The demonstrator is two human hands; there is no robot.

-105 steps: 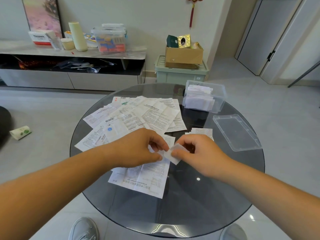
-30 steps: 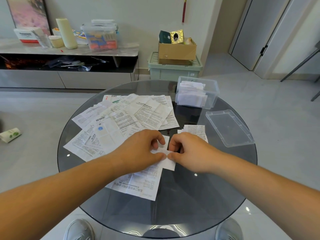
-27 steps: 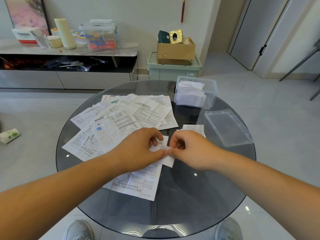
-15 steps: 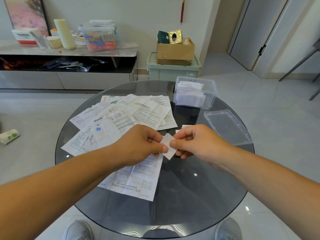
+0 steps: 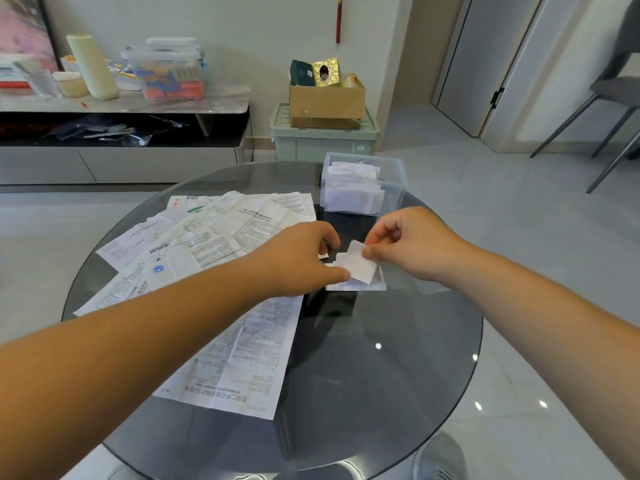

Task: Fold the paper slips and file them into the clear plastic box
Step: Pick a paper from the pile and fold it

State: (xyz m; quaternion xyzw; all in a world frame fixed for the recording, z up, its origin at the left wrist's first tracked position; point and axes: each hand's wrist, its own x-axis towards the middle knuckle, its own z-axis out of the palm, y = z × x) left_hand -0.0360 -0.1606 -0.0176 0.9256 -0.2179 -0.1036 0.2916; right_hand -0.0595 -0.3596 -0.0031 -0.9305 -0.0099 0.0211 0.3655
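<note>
A small white folded slip (image 5: 360, 266) is held just above the round glass table (image 5: 363, 375). My right hand (image 5: 412, 244) pinches its upper right corner between thumb and forefinger. With curled fingers, my left hand (image 5: 301, 259) pinches the slip's lower left corner. Right under the slip lies a small stack of slips (image 5: 356, 287). The clear plastic box (image 5: 394, 199) stands open at the table's far side, beyond my right hand, with several folded slips upright inside.
Several large printed sheets (image 5: 221, 233) cover the table's left half, one sheet (image 5: 242, 358) reaching toward me. The clear lid (image 5: 429, 289) lies mostly hidden under my right wrist. A green bin with a cardboard box (image 5: 327, 98) stands behind the table; a chair (image 5: 609, 98) stands far right.
Both hands pressed the slip flat on the table, then lifted it. They have since carried it to the right, over the small stack and nearer the box.
</note>
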